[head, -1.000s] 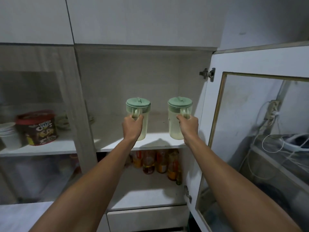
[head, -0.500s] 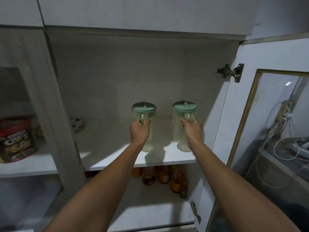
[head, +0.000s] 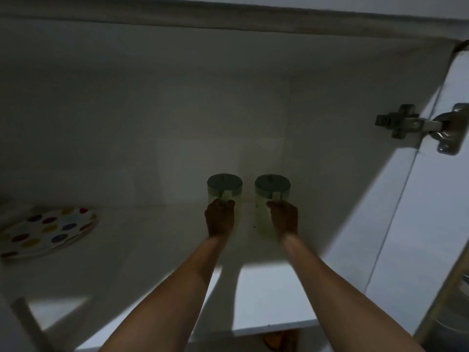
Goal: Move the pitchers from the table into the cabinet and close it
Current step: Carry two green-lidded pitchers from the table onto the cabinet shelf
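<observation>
Gripping pitchers [head: 224, 185], seemingly on shelf [head: 266, 288]

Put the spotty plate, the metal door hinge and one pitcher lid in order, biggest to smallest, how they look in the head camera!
1. Spotty plate, cut off at the picture's left edge.
2. Metal door hinge.
3. Left pitcher's lid, which sits farthest back, so distance shrinks it.

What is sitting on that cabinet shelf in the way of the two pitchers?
Nothing visible. The left pitcher and right pitcher are deep on the shelf; the spotted plate lies far off to the left.
</observation>
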